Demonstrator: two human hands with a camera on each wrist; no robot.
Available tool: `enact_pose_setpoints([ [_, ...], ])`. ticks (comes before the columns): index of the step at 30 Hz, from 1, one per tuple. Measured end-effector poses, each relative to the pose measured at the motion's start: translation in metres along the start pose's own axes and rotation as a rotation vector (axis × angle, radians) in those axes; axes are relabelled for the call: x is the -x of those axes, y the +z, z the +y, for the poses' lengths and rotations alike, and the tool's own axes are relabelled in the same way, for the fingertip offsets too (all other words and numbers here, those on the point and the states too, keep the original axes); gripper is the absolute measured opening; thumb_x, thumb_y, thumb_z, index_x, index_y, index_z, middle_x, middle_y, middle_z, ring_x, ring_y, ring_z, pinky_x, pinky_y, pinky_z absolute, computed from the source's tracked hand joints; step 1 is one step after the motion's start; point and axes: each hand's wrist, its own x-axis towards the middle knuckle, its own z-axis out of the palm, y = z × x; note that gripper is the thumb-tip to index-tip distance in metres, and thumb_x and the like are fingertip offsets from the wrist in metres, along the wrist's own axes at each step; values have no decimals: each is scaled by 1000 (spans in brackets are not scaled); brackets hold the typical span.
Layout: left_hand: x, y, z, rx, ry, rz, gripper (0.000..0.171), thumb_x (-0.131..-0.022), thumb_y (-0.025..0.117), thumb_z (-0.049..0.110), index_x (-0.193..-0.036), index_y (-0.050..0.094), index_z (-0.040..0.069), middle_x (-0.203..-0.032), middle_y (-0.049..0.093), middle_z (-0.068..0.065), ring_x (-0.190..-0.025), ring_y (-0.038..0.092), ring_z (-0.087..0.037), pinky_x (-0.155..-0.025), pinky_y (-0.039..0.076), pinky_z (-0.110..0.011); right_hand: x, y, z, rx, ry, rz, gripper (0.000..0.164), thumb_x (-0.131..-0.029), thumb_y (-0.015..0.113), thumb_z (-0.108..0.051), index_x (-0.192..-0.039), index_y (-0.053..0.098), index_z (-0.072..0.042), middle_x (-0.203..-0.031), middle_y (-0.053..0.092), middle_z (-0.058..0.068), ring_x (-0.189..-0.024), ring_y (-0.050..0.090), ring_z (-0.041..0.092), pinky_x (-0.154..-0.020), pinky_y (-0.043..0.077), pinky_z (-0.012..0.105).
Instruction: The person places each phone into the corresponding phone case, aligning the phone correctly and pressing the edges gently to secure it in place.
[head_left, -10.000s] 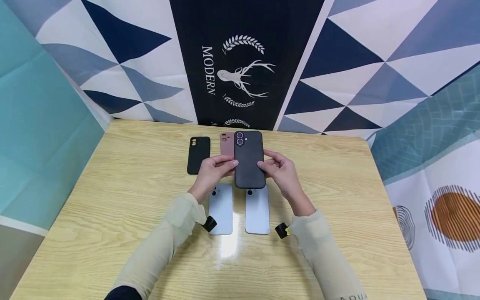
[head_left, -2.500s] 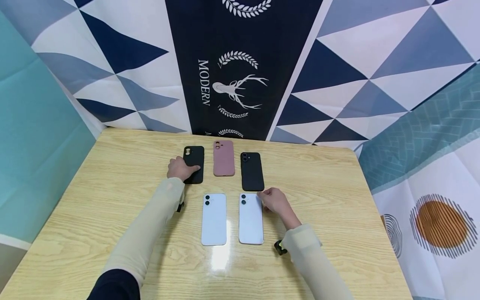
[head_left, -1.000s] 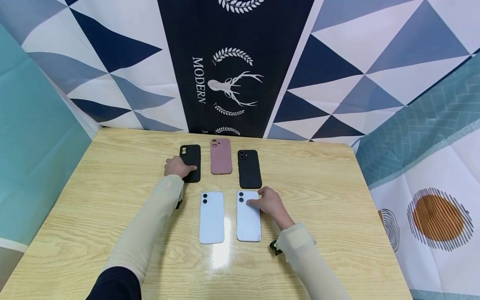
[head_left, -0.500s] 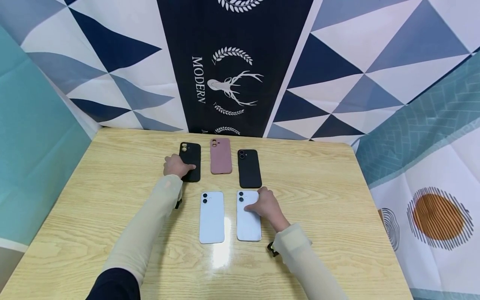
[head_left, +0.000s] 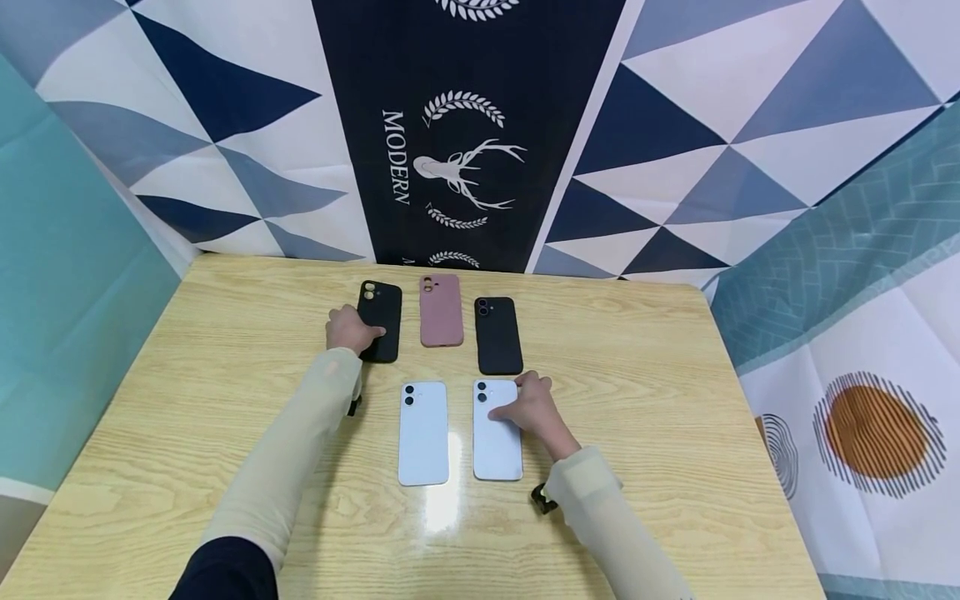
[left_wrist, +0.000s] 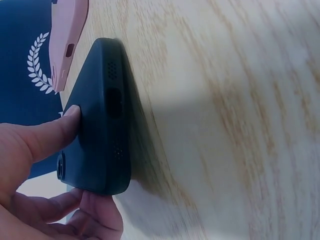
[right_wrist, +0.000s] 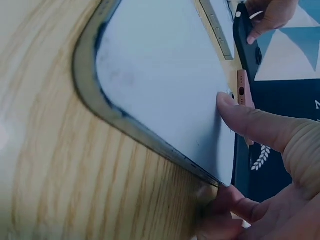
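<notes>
My left hand (head_left: 349, 328) grips the left edge of a black phone case (head_left: 381, 321) at the back left. Its thumb lies across the case's back and its fingers curl beneath the edge. In the left wrist view the case's bottom end, with port cutout, faces the camera. My right hand (head_left: 535, 407) pinches the upper right edge of a white phone (head_left: 497, 450), thumb on its back. The right wrist view shows the fingers (right_wrist: 240, 205) at the phone's side, close over the wood. A second white phone (head_left: 423, 433) lies to its left, camera end away from me.
Between the hands at the back lies a pink phone case (head_left: 442, 312). A black-cased phone (head_left: 498, 337) with visible lenses lies to its right, just beyond the held white phone. The wooden table (head_left: 645, 358) ends at a patterned cloth backdrop (head_left: 450, 167).
The black-cased phone, earlier held up in both hands, now lies on the table. My left hand moved to the left case, which has since shifted slightly; my right thumb moved onto the white phone.
</notes>
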Motion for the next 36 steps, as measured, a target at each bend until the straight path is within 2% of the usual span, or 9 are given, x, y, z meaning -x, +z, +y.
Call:
enact_pose_setpoints([
  [9, -1, -2, -2, 0, -3, 6, 65, -85, 68, 30, -129, 43, -11, -125, 43, -30, -114, 45, -45, -98, 44, -49, -3, 1, -4, -60, 67, 1, 70, -67, 84, -15, -120, 42, 4, -119, 38, 24, -91, 51, 28, -83, 50, 36],
  [14, 0, -5, -2, 10, -14, 7, 65, -85, 68, 30, -129, 43, -10, -125, 43, -30, -113, 46, -44, -97, 44, -49, -2, 0, -8, -168, 65, -2, 64, -71, 79, -7, -119, 40, 5, -116, 47, 23, -97, 54, 29, -82, 50, 37],
  [18, 0, -5, -2, 7, -15, 4, 64, -85, 68, 30, -128, 45, -11, -125, 44, -29, -112, 48, -43, -96, 45, -48, -1, 1, -9, -231, 60, -9, 55, -77, 73, -5, -121, 41, 5, -113, 54, 22, -97, 56, 27, -77, 50, 33],
  [24, 0, -8, -5, 17, 12, 12, 47, -89, 64, 26, -120, 55, -9, -119, 54, -27, -106, 54, -38, -91, 49, -45, 0, 0, -5, -293, 44, 29, 38, -85, 65, -5, -119, 52, 2, -95, 59, 13, -82, 55, 19, -63, 45, 22],
  [29, -1, -12, -8, 38, 15, 6, 34, -91, 61, 24, -110, 62, -5, -107, 62, -23, -89, 58, -32, -76, 51, -40, 2, -1, -2, -362, -22, 47, 32, -87, 62, -5, -118, 57, 1, -85, 60, 8, -77, 53, 15, -60, 41, 20],
  [33, -2, -15, -13, 69, 8, -36, 35, -93, 58, 23, -116, 61, -4, -117, 60, -23, -97, 58, -34, -80, 51, -42, 0, 0, 3, -387, -45, 64, 32, -87, 61, -6, -119, 59, 0, -89, 65, 11, -79, 55, 14, -63, 42, 19],
  [36, -4, -18, -17, 90, 16, -68, 41, -94, 57, 22, -126, 55, -4, -129, 54, -23, -111, 55, -36, -91, 49, -45, -1, 1, 7, -397, -41, 79, 33, -88, 61, -7, -121, 59, -1, -98, 67, 14, -84, 58, 14, -66, 44, 18],
])
